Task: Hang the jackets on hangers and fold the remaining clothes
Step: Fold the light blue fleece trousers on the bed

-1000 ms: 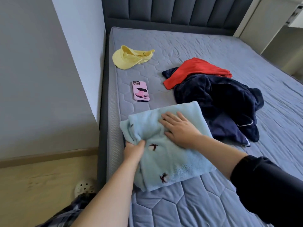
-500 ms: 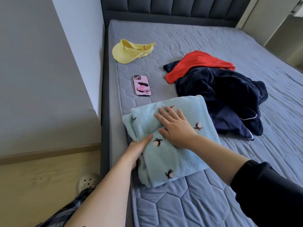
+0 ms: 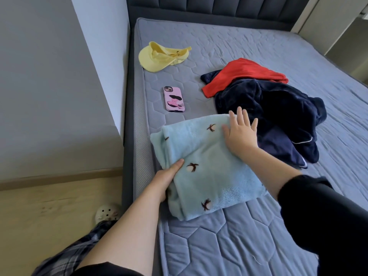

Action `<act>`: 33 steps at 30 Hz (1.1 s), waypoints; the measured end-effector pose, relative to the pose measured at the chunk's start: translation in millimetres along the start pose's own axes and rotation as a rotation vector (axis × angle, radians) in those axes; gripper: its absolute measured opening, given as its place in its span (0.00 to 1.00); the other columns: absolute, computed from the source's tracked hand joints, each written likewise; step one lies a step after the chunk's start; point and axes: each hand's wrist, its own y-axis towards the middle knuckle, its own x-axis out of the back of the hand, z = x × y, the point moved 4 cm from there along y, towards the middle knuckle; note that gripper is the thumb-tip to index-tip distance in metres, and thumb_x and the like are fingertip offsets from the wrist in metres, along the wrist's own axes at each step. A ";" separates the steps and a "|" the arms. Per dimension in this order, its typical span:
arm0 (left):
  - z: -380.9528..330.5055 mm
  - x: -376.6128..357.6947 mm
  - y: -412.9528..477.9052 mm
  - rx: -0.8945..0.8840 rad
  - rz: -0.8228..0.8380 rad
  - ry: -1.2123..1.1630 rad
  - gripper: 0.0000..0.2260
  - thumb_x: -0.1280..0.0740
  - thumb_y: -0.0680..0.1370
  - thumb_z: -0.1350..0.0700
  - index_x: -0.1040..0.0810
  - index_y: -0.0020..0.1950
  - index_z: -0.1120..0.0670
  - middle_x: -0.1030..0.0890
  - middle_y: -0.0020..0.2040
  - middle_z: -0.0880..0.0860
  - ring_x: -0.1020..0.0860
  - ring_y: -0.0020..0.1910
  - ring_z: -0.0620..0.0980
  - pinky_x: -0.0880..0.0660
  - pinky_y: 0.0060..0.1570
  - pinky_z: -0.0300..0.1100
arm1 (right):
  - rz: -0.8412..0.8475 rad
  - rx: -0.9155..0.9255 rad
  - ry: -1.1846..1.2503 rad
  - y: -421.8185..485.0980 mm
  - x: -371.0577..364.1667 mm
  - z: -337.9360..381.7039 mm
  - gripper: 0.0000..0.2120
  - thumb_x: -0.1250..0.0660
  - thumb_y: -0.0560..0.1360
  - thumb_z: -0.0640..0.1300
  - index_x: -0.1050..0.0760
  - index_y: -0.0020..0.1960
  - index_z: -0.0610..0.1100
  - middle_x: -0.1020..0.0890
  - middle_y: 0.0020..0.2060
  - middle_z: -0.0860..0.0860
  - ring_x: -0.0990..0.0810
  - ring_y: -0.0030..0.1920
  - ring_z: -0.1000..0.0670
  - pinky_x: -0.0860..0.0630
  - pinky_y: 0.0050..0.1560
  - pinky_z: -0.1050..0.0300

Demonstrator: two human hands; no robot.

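Observation:
A folded light-blue fleece garment (image 3: 209,166) with small dark prints lies near the left edge of the grey mattress (image 3: 249,246). My left hand (image 3: 167,178) grips its left fold, thumb on top and fingers tucked under the cloth. My right hand (image 3: 241,132) lies flat on its upper right corner, fingers straight and spread. Just right of it sits a crumpled dark navy garment (image 3: 278,116) with white piping, and a red garment (image 3: 243,74) lies over the far end of that heap.
A pink phone (image 3: 174,99) and a yellow cap (image 3: 159,56) lie on the mattress near the left edge. The wall runs along the bed's left side, a padded headboard (image 3: 219,6) at the far end. Wooden floor with a pale slipper (image 3: 108,214) is lower left.
My right hand has slid from the middle of the blue garment up to its far right corner, staying flat. My left hand keeps its grip on the left fold.

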 end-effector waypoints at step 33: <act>-86.1 31.5 -191.4 -0.235 -0.162 -0.240 0.06 0.37 0.78 0.54 0.27 0.44 0.55 0.27 0.35 0.53 0.27 0.33 0.49 0.29 0.36 0.40 | 0.251 0.496 0.624 -116.6 134.8 134.4 0.21 0.50 0.83 0.52 0.35 0.72 0.45 0.29 0.69 0.47 0.33 0.69 0.48 0.40 0.60 0.63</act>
